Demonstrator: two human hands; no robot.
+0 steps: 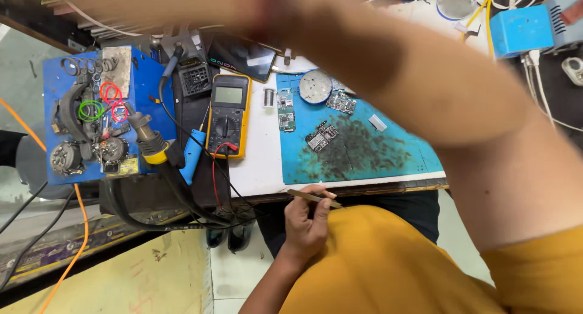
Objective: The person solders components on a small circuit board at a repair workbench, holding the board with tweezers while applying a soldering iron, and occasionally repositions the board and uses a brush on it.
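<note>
Tweezers (313, 197) lay pinched in the left hand (306, 226), grip clamped on them, just off the near edge of the blue mat (395, 159); circuit boards (322, 136) sat on the mat, well apart from the tweezers; a yellow multimeter (229, 112) stood on the counter (258, 162) left of the mat; right arm (425, 89) crossed above the mat, its hand out of frame, so that grip could not be told.

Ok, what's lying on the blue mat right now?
On the mat: three small circuit boards, a round silver disc, a small grey strip and a dark smear of residue. The raised right arm covers the mat's far right corner, so anything there can't be seen.
</note>
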